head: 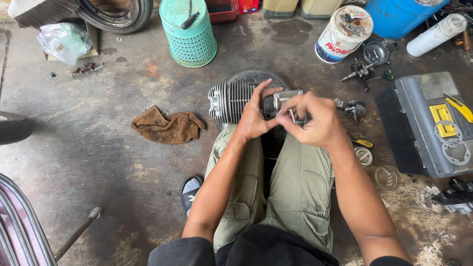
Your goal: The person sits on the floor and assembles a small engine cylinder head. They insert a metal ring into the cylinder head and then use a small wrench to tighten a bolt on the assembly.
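While the person sits on the stained concrete floor, both hands work at knee height: the left hand clasps a small grey metal part just in front of a finned engine cylinder, and the right hand pinches a thin bent metal tool between thumb and fingers, its end at the part. Both grips are closed — neither hand is slack.

I judge the thin tool could slip off the part if the pinch loosens, jabbing the left thumb or flicking a small piece away among the loose bits on the floor, where it would be hard to find.

Behind, a white round tub with a red and blue label holds tools; a teal lattice-sided bin stands left of it, and a blue drum sits at the top right. A grey toolbox with a yellow latch lies to the right — flat ring gaskets rest on its lid. A brown rag lies crumpled to the left.
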